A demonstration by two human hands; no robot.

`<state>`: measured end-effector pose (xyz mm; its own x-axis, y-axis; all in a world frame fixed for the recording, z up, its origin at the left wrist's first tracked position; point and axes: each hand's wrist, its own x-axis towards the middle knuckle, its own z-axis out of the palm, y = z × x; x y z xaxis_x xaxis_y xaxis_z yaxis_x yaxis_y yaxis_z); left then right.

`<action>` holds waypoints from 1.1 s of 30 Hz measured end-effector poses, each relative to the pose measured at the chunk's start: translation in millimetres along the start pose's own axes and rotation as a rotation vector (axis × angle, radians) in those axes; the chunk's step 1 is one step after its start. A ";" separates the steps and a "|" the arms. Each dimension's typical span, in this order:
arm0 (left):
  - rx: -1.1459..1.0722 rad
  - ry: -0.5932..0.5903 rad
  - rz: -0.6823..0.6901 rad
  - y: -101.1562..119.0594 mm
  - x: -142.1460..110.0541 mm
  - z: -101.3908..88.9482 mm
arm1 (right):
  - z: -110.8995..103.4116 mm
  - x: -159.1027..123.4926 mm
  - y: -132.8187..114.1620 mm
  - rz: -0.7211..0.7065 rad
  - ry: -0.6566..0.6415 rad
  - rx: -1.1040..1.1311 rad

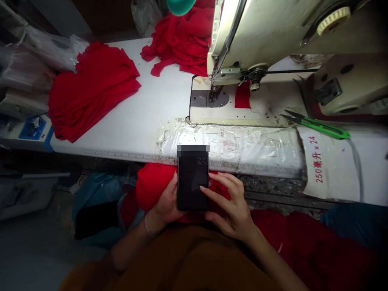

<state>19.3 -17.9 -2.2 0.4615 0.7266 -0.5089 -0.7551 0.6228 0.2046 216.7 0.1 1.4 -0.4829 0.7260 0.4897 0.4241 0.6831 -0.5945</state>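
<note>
A dark smartphone (pixel 193 182) is held upright over my lap, just before the table's front edge. My left hand (pixel 167 202) grips it from the left side and from below. At its right side is my right hand (pixel 232 202), fingers spread, with the index fingertip at the screen. The screen looks black, and its top strip is blurred out. Red cloth (pixel 151 184) lies on my lap behind the phone and hands.
A sewing machine (pixel 251 36) stands at the back right of the white table (pixel 151 101). Green thread snips (pixel 321 126) lie right of its needle plate. A folded red fabric stack (pixel 93 91) is at left, with a crumpled red pile (pixel 184 44) behind. More red cloth (pixel 297 238) hangs low right.
</note>
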 end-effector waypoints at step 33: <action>-0.033 -0.071 -0.073 3.4 -1.9 3.3 | 4.4 -10.5 -0.5 -0.026 0.005 -0.022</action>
<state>17.4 -16.2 2.2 0.5468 0.6992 -0.4605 -0.7327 0.6658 0.1410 218.1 -8.2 -6.3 -0.4905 0.7083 0.5076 0.4283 0.7032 -0.5674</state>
